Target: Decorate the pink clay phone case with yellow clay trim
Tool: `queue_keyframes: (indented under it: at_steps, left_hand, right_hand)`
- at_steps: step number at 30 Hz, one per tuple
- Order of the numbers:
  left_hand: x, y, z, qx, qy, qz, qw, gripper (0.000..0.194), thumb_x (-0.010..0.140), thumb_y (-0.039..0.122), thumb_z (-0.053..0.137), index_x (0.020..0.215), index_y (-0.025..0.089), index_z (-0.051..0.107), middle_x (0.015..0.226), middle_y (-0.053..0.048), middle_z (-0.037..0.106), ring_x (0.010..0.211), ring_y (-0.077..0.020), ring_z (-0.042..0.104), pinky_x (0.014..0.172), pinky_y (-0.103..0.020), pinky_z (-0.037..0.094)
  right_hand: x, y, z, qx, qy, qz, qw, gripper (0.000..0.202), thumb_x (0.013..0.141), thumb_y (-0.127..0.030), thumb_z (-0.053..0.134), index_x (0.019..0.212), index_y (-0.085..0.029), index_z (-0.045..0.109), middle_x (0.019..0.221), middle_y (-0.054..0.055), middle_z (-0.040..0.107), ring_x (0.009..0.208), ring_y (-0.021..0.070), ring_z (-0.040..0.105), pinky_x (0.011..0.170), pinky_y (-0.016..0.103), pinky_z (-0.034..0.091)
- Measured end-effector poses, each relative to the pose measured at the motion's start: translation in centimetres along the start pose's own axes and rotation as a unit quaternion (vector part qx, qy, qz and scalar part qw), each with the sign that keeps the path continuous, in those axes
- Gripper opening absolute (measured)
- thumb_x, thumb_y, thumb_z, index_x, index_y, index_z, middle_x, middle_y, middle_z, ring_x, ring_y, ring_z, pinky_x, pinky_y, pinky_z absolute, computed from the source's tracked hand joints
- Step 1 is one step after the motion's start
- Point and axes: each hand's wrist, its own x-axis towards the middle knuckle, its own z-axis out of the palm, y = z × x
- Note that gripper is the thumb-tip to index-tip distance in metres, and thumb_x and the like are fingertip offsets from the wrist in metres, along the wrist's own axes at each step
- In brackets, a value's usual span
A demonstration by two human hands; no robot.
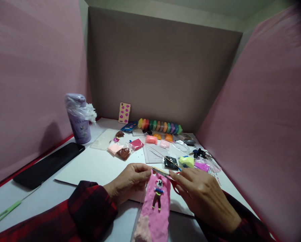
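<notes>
A long clear-edged piece, which looks like a phone case, is coated in pink clay (152,220). On it lies a small clay figure (158,195) with a white head, blue top and brown legs; beige clay covers its lower left corner. My left hand (130,181) pinches the upper left edge between thumb and fingers. Held in my right hand (203,195) is a pair of scissors (162,171) with red handles. The blades lie across the top edge of the pink clay, near my left thumb. Whether they cut into it I cannot tell.
Several clay packets, including a black one (170,162) and a yellow one (187,162), lie beyond my hands on a white board (90,168). A black phone (49,164), a green-handled tool (5,213) and a purple bottle (78,122) stand or lie leftward. Pink walls (263,111) flank the table.
</notes>
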Motion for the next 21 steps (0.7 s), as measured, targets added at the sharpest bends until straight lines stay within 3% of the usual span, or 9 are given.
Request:
queue_keyframes:
  at_steps: [11, 17, 21]
  left_hand:
    - [0.03, 0.04, -0.10, -0.009, -0.002, -0.005, 1.000, 0.035, 0.058, 0.037, 0.081, 0.073, 0.012, 0.063, 0.062, -0.002, 0.056, 0.052, -0.0090, 0.048, 0.051, -0.021, 0.031]
    - [0.25, -0.18, -0.40, -0.009, -0.021, 0.016, 1.000, 0.028, 0.067, 0.032, 0.077, 0.070, 0.014, 0.055, 0.059, 0.002, 0.050, 0.045, -0.0037, 0.036, 0.046, -0.019, 0.021]
    - [0.28, -0.24, -0.46, -0.012, -0.027, 0.016, 0.999, 0.027, 0.070, 0.030, 0.074, 0.071, 0.014, 0.053, 0.061, 0.002, 0.050, 0.046, -0.0035, 0.036, 0.047, -0.019, 0.021]
  right_hand:
    - [0.29, 0.00, 0.00, -0.002, -0.015, 0.009, 1.000, 0.018, 0.087, -0.020, 0.052, 0.102, -0.022, 0.062, 0.072, 0.002, 0.058, 0.065, 0.0177, 0.050, 0.058, 0.030, 0.026]
    - [0.02, 0.01, -0.32, 0.013, -0.024, 0.021, 0.999, 0.017, 0.087, -0.019, 0.052, 0.101, -0.022, 0.062, 0.073, 0.003, 0.059, 0.067, 0.0182, 0.052, 0.059, 0.029, 0.029]
    - [-0.31, -0.02, -0.18, 0.023, -0.018, 0.024, 0.999, 0.018, 0.086, -0.019, 0.053, 0.101, -0.023, 0.062, 0.073, 0.003, 0.059, 0.066, 0.0184, 0.052, 0.059, 0.029, 0.029]
